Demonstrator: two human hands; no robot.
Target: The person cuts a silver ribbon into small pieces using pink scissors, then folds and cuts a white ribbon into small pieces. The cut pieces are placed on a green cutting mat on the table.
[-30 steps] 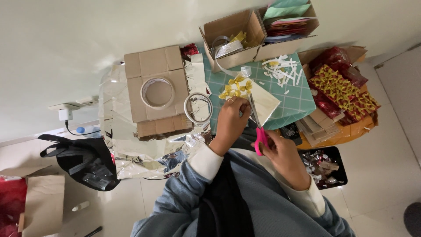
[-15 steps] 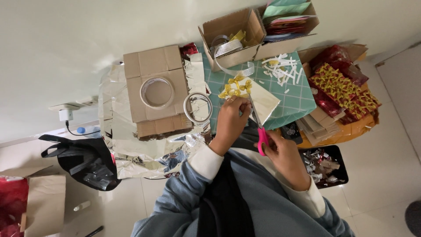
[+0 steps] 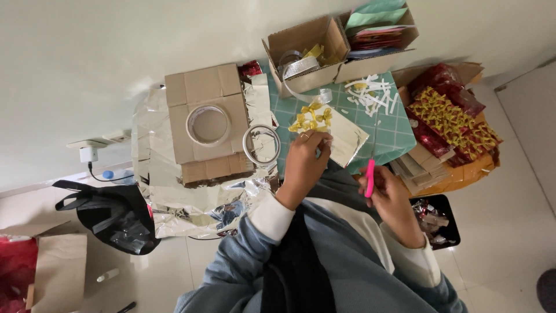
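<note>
My left hand (image 3: 305, 164) pinches the near edge of a shiny silver sheet (image 3: 347, 134) that bears a cluster of small yellow pieces (image 3: 311, 116). My right hand (image 3: 391, 198) grips pink-handled scissors (image 3: 369, 177), blades pointing up towards the sheet's right side. The sheet lies over a green cutting mat (image 3: 387, 124). White paper strips (image 3: 372, 94) are scattered on the mat's far part.
A flattened cardboard box with a tape roll (image 3: 207, 124) lies on crumpled foil (image 3: 174, 197) at left, a second tape ring (image 3: 261, 145) beside it. Open cardboard boxes (image 3: 304, 52) stand at the back. Red and gold wrappers (image 3: 454, 119) are piled at right. A black bag (image 3: 113, 211) sits lower left, a black bin (image 3: 437, 223) lower right.
Both hands have stayed close to the silver sheet; the scissors have shifted slightly against its right edge. Little else differs.
</note>
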